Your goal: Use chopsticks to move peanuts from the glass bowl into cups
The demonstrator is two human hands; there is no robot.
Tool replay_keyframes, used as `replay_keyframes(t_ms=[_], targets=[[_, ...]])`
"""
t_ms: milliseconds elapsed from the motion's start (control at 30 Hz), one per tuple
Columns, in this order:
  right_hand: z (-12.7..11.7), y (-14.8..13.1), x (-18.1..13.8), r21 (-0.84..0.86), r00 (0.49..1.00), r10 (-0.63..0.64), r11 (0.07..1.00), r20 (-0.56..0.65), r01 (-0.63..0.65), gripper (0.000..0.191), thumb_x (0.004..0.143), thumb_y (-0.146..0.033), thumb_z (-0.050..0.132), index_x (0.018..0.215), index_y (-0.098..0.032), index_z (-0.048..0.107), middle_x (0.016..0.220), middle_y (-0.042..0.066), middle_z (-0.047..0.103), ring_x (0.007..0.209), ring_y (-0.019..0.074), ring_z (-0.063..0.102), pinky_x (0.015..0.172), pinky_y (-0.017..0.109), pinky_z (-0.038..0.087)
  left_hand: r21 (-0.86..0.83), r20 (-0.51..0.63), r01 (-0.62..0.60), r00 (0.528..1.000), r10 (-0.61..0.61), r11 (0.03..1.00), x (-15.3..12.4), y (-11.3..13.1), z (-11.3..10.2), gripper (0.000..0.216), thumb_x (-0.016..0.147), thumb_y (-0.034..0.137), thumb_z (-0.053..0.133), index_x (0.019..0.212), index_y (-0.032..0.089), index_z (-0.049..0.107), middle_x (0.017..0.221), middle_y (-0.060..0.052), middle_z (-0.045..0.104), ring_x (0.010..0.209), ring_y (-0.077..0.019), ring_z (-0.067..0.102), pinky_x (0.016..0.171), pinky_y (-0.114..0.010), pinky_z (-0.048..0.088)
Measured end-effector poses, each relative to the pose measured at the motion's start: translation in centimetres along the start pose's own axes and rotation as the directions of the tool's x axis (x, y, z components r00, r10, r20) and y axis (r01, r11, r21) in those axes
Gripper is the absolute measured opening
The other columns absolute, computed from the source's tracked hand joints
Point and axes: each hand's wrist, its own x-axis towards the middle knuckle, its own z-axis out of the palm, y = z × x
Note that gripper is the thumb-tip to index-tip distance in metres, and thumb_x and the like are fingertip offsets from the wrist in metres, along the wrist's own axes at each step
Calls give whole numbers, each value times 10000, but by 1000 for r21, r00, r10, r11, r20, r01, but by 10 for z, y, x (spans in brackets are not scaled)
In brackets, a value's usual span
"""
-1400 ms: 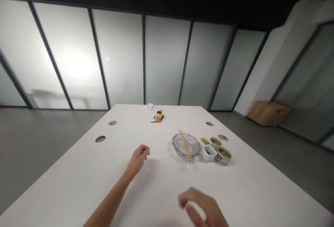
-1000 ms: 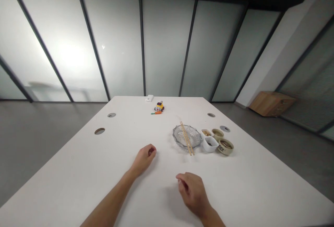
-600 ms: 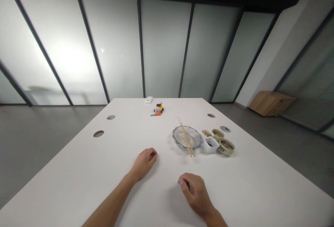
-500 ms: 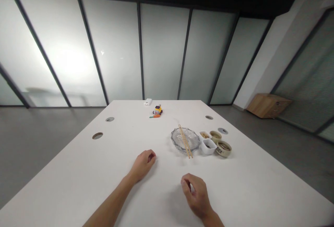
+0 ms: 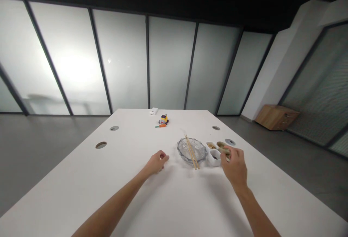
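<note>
My left hand point(image 5: 157, 162) hovers over the table left of the glass bowl, fingers loosely curled, a small gap at the thumb and nothing visible in it. My right hand point(image 5: 235, 163) is at the small dishes on the right, thumb and fingers bent with a gap between them. It hides most of the front tan bowl; contact cannot be made out. Behind it shows the other tan bowl point(image 5: 221, 146). A white dish with dark contents point(image 5: 214, 160) and a white dish of pale pieces point(image 5: 211, 145) stand beside it. Two chopsticks point(image 5: 191, 152) lie across the clear glass bowl point(image 5: 201, 152).
Farther back on the white table point(image 5: 122, 179) are a yellow toy vehicle point(image 5: 164, 119), an orange toy carrot point(image 5: 162, 125) and a white box-shaped object point(image 5: 153, 111). Round cable holes point(image 5: 101, 145) sit near the table's sides. A wooden cabinet point(image 5: 274, 117) stands on the floor at right.
My right hand has moved forward and right to the small dishes, covering the front tan bowl. My left hand has moved slightly forward and right. The camera view has tilted up a little.
</note>
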Motion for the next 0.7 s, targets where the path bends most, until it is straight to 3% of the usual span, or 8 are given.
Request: replay_keyframes(t_ms=[33,100,200,333,500,700], targets=[[3,6,-5,-10,1000,-20,1000,-24,20,326,939,-392,506,1111,-170,674,1053,140,638,912,272,630,766,392,535,47,-69,-21,997,24,999,4,12,5,243,990,380,557,1041,179,684,974,-82,745,839,-228,691,780,-322,495],[8,12,-20,-41,997,-69,997,-38,67,341,928,-378,519,1141,-150,656,1061,167,643,1016,317,611,861,450,532,199,-156,-155,970,187,968,13,40,20,260,991,401,588,1140,210,683,1129,-101,727,1062,-257,672,911,-348,495],[15,11,-39,-119,997,-78,990,-21,75,362,929,-348,531,1206,-139,634,1090,181,634,1060,334,595,887,476,521,378,-94,-242,950,298,894,28,86,49,336,1020,485,552,1195,237,696,1185,-126,733,1167,-301,652,992,-412,479],[19,6,-46,-206,991,-96,972,95,114,430,942,-337,528,1333,-167,584,1168,172,623,1070,328,607,883,469,525,479,20,-174,982,187,861,46,125,77,428,982,497,580,1246,182,699,1168,-190,755,1163,-369,686,991,-483,493],[25,10,-46,-272,984,-95,953,152,134,484,972,-370,519,1395,-135,541,1210,207,630,1067,350,633,842,462,532,465,68,-104,994,82,879,60,127,82,311,902,248,616,1171,153,739,1135,-210,770,1081,-361,740,872,-423,544],[30,14,-47,-245,986,-113,959,119,140,275,980,-407,533,1101,-196,662,1105,177,628,976,323,634,796,436,506,394,-43,-40,997,62,918,59,94,44,299,915,195,555,1167,218,713,1100,-156,777,1012,-313,745,802,-367,527]])
